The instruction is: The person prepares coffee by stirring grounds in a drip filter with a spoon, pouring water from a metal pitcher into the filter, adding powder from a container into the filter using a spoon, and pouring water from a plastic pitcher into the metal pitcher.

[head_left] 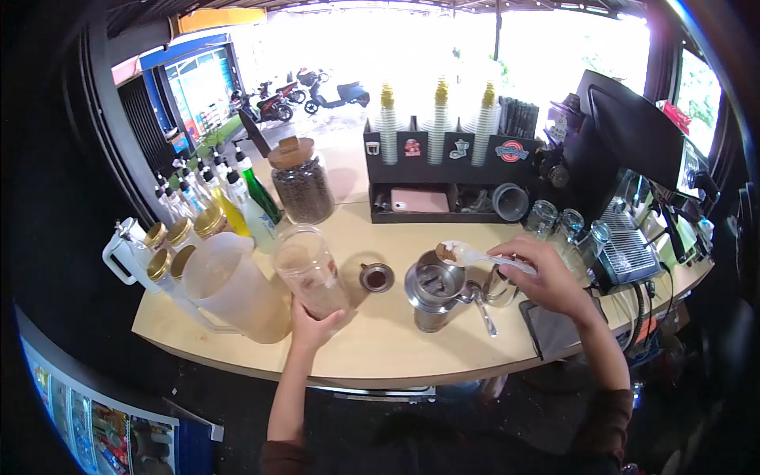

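Observation:
My left hand (315,323) is wrapped round the lower part of a clear jar (305,261), which leans slightly on the counter. In my right hand (545,273) is a white plastic spoon (483,257), its bowl carrying brown powder (448,252). The spoon's bowl hovers over the rim of a metal coffee dripper (431,297), which sits on a metal cup (431,320). Dark grounds show inside the dripper. Between the jar and the dripper stands a small metal container (377,278) with dark brown contents. Just right of the dripper lies a metal spoon (487,317).
A frosted pitcher (237,293), lidded tins and syrup bottles (257,194) crowd the left. Behind stand a jar of coffee beans (303,190) and a black cup rack (451,170) holding a phone (419,200). Glasses (570,226), a dark mat (554,328) and machines occupy the right.

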{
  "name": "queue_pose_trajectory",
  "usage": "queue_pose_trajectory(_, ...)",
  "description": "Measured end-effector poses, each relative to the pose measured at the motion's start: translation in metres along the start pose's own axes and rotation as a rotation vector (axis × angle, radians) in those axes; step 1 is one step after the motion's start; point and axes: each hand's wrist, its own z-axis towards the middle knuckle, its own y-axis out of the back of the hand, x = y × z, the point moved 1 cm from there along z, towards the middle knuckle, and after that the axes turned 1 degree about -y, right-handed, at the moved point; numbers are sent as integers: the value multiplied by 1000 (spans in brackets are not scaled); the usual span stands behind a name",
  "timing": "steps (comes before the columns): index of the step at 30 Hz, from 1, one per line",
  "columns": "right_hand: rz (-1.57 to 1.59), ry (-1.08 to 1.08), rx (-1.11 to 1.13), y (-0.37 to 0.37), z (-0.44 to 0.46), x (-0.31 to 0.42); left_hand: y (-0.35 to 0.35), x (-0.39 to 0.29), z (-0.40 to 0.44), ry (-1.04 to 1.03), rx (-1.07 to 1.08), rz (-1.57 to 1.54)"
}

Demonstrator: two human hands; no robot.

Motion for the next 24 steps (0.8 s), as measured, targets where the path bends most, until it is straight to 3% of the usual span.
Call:
queue_pose_trajectory(2,-77,65,-77,3,-8,-3,1,7,-1,33,-30,55)
queue_pose_trajectory(10,16,-41,-77,-7,-18,-21,-7,-9,-3,29,-82,41)
queue_pose_trajectory(24,-107,87,-123,-17,-3,-30,-5,-4,-3,5,-76,51)
